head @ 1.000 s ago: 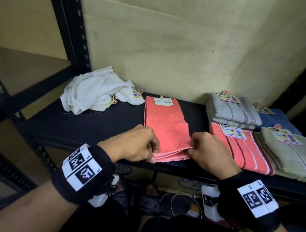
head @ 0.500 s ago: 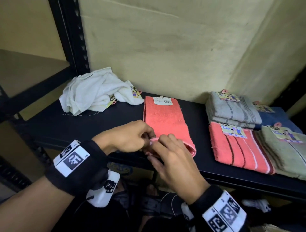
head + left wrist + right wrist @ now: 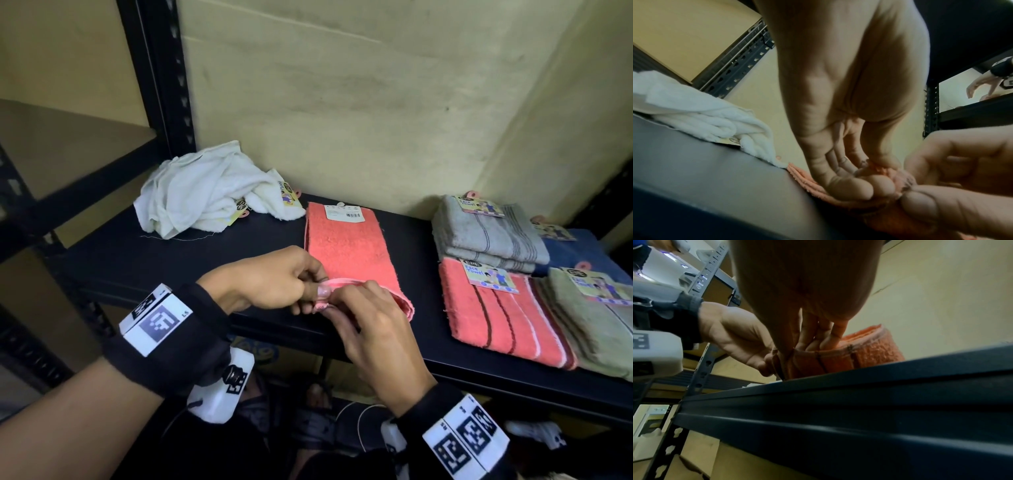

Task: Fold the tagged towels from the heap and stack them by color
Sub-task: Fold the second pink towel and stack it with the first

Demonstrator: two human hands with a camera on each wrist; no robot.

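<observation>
A coral towel [image 3: 352, 250], folded into a long strip with a white tag at its far end, lies on the black shelf [image 3: 212, 260]. My left hand [image 3: 274, 281] pinches the strip's near left corner, its thumb on top. My right hand [image 3: 370, 329] pinches the same near edge right beside it, fingers curled into the fold. In the left wrist view the left fingers [image 3: 849, 186] press into the coral towel [image 3: 803, 177]. In the right wrist view the towel's near end [image 3: 869, 352] is lifted into a curl. A crumpled white towel heap [image 3: 209, 192] sits at the back left.
Folded stacks stand at the right: grey striped towels [image 3: 489, 233], a coral striped towel [image 3: 503, 315], an olive towel [image 3: 596, 315] and a blue one [image 3: 579, 250] behind. A black upright post [image 3: 161, 78] rises at the left. The yellow wall runs close behind.
My right hand has moved left from the towel's near right corner to meet the left hand at the near left corner. The near edge has lifted and curled.
</observation>
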